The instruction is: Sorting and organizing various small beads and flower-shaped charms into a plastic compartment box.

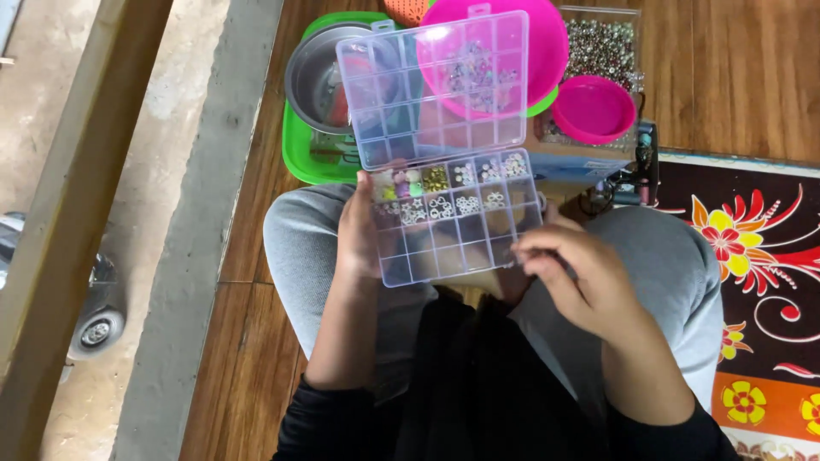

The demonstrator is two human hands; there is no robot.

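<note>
A clear plastic box with many small squares sits over the person's lap, and its lid stands open behind it. The left hand holds the left side of the box, with the thumb curled over the edge; the other fingers are under the box and cannot be seen. The right hand is at the right front corner of the box. Its fingertips are pinched close together, but whatever may be between them is too small to make out.

The back squares of the box hold tiny beads, white, green, pink and gold. The front squares look bare, though the plastic is shiny and hard to see through.

Behind the box lie a big pink bowl, partly hidden by the lid, a small pink bowl, a metal bowl on a green tray, and a see-through tub of silver beads. To the right of the box is a flowery mat, cut off at the edge
</note>
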